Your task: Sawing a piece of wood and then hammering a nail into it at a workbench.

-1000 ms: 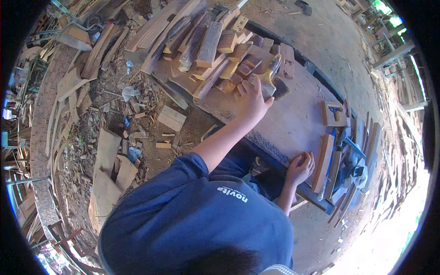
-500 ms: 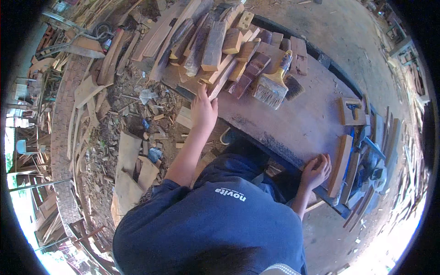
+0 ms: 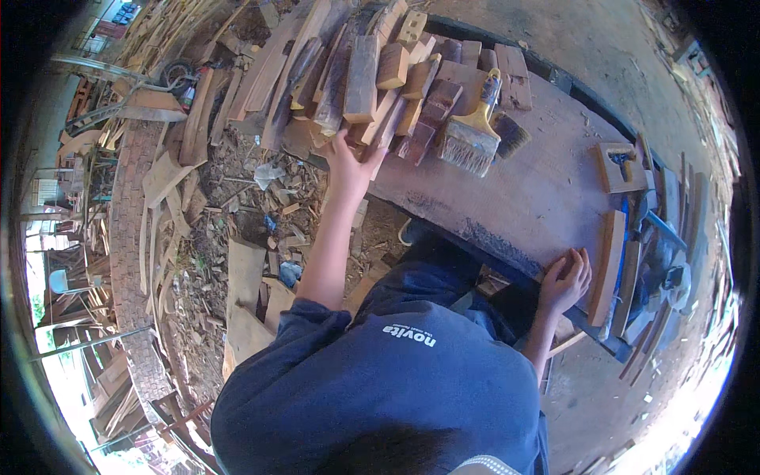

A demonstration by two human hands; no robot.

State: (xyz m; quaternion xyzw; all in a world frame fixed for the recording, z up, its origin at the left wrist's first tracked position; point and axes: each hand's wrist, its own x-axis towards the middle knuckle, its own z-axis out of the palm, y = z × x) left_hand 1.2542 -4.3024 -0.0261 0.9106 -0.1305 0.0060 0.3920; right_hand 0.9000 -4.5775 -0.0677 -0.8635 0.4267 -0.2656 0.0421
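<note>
My left hand (image 3: 349,168) reaches to the near end of a heap of wood, thumb and fingers spanning the ends of narrow wooden strips (image 3: 387,125). Just beyond it stands a dark-faced wooden block (image 3: 361,85), with a lighter block (image 3: 393,66) beside it. Its fingertips are partly hidden among the pieces. At the table's near right edge, my right hand (image 3: 567,280) rests with loosely bent fingers and holds nothing. A long wooden bar (image 3: 606,267) lies just right of it. A wide paintbrush (image 3: 472,141) lies right of the heap.
The brown worktable (image 3: 483,214) has a dark raised edge (image 3: 582,95). A wooden handle with a cut-out (image 3: 621,168) and a blue tool (image 3: 665,229) are at its right end. Scrap wood and debris (image 3: 214,269) cover the ground at left. A wheelbarrow (image 3: 150,104) stands far left.
My left hand has shifted slightly forward and spread its thumb from the fingers around the strip ends. The strips sit closer to the heap. My right hand still rests at the table edge.
</note>
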